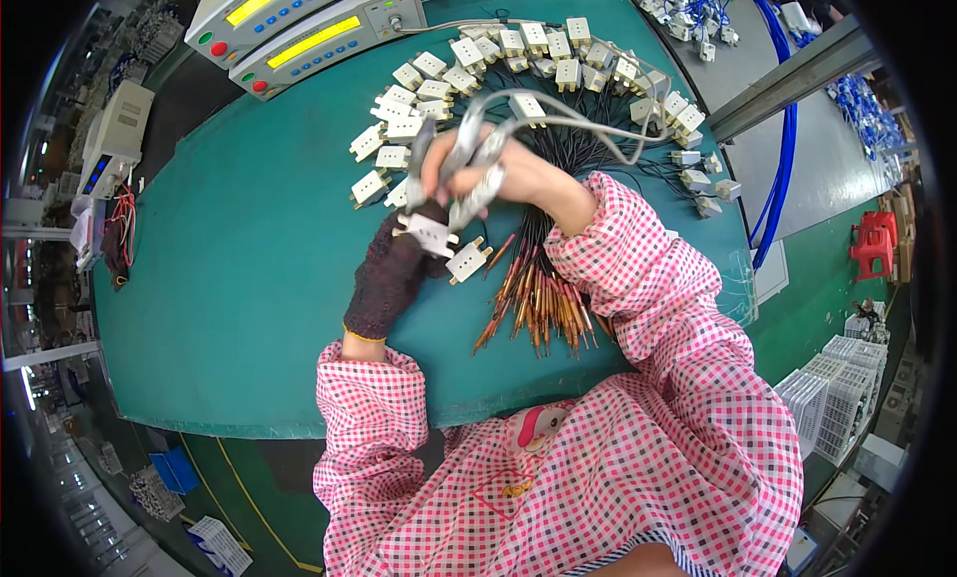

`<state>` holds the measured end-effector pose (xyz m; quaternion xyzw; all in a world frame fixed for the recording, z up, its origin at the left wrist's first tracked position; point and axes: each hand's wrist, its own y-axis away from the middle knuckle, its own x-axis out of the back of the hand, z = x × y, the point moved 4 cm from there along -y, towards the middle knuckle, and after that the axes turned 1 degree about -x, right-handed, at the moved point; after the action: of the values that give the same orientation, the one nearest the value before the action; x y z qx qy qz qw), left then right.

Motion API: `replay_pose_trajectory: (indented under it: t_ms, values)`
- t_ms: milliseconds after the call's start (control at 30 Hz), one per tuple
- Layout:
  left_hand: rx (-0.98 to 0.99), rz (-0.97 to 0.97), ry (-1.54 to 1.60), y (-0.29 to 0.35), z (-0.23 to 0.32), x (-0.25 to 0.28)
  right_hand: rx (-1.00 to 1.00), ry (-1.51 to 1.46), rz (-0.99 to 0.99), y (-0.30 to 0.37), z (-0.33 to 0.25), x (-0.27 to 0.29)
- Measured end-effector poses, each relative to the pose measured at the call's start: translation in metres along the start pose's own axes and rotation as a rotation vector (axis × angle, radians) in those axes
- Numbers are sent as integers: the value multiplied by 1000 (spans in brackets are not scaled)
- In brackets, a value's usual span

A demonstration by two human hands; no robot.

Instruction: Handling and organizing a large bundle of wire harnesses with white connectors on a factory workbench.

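Observation:
My left hand, in a dark knitted glove, is closed on a small white socket block with brass-coloured pins at its edges. Directly above it, my bare right hand grips a pair of grey test probes, their tips close to the block; motion smears their exact contact. A grey cable loops from the probes to the right. Another white socket block lies on the table beside my left fingers. Beyond my hands, several similar blocks form an arc, their black leads gathering into a bundle of copper-coloured ends.
Two stacked testers with yellow displays stand at the back left of the green table. A metal post and blue cables are on the right. A smaller device sits at the far left, and red stools stand right.

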<state>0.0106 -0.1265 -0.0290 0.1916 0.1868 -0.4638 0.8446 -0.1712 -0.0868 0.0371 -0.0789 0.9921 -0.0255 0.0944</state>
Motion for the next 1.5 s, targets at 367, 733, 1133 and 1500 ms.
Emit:
replay_pose_trajectory:
  t_ms: [367,733,1133,1500]
  values:
    - [-531,121,-1252,-11,12,-50,529,-136,996,11,-7,56]
    - [-424,662,-1556,-52,8,-61,552,-189,1064,20,1,65]
    - [-600,556,-1029,-38,8,-54,479,-418,931,25,9,95]
    - [-784,549,-1264,-30,22,-64,416,-319,873,22,9,90]
